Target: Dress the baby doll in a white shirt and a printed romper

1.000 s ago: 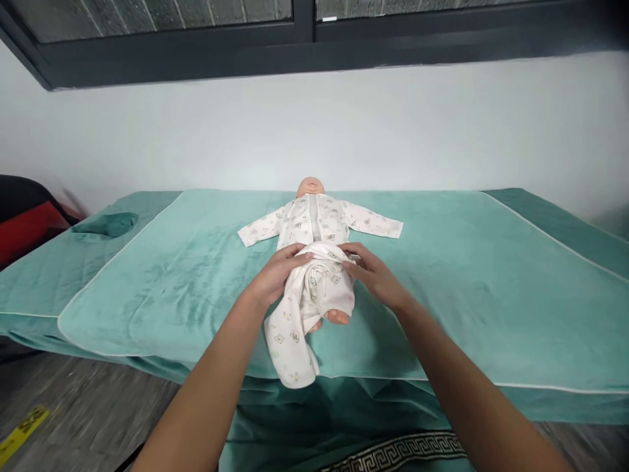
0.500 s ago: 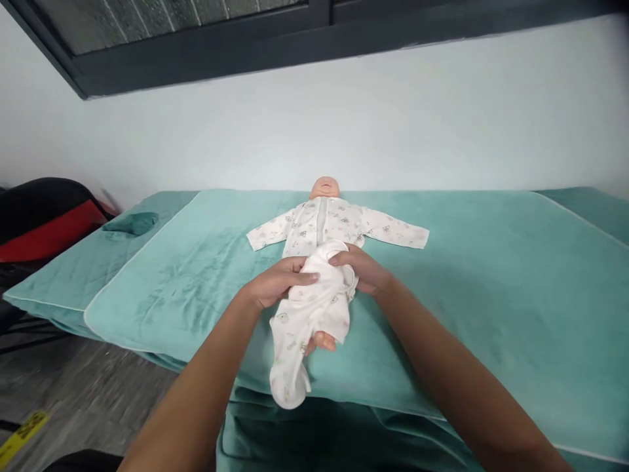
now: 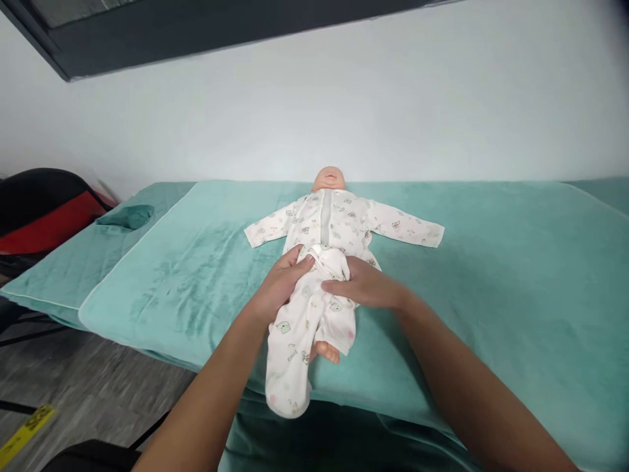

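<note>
A baby doll (image 3: 329,177) lies on its back, head toward the wall, wearing a white printed top (image 3: 343,213) with both sleeves spread out. Matching baby pants (image 3: 299,324) cover its legs. My left hand (image 3: 281,283) grips the waistband's left side between thumb and fingers. On the other side, my right hand (image 3: 366,283) holds the pants near the waist, thumb on the front, fingers partly hidden behind cloth. One pant leg hangs long past the bed's edge. From the shorter leg a doll's foot (image 3: 327,352) sticks out.
The teal padded bed (image 3: 481,314) runs along a white wall (image 3: 344,118), under a dark window frame (image 3: 221,36). At its left end is a face hole (image 3: 130,217). A black and red chair (image 3: 49,213) stands at the left, and yellow tape (image 3: 27,432) shows below.
The pants' waistband has been drawn up toward the doll's belly and the bunched cloth is smoother. My left hand has moved up to the waistband. The camera view has tilted down slightly.
</note>
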A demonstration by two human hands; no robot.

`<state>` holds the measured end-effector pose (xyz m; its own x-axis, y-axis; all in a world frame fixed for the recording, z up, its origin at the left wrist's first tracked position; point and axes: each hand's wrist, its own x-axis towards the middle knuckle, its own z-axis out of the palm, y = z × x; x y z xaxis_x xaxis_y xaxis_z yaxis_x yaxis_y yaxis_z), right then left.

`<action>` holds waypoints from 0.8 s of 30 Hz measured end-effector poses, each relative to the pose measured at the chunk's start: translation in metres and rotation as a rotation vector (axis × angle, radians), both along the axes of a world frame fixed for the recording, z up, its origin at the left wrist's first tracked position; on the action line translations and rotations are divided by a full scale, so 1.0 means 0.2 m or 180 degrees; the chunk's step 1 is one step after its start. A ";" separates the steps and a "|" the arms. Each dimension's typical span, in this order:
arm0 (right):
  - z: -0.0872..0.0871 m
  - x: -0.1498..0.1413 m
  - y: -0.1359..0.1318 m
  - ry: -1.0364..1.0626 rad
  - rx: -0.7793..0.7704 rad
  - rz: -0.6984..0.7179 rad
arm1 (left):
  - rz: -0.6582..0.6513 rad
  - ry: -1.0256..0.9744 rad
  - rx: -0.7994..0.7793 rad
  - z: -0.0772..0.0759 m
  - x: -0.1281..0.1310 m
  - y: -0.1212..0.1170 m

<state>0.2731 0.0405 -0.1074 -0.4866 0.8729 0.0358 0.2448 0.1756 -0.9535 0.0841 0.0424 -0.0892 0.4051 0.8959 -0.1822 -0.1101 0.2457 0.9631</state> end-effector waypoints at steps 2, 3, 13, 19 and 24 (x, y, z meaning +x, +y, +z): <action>0.00 -0.03 -0.02 -0.0199 0.0215 0.0096 | 0.0065 0.0195 0.0127 0.00 -0.04 -0.02; 0.01 -0.04 -0.03 -0.0289 0.0328 0.0161 | 0.0105 0.0273 0.0160 0.00 -0.06 -0.03; 0.11 0.00 -0.04 -0.1393 0.0511 0.0283 | -0.0649 0.0602 0.0162 0.01 -0.18 -0.08; 0.10 -0.03 -0.05 -0.0807 0.0152 0.0479 | -0.0618 0.0437 0.0137 -0.01 -0.17 -0.11; 0.00 -0.05 -0.02 0.0553 -0.0699 0.0275 | 0.0572 0.0004 0.0299 -0.13 -0.05 -0.09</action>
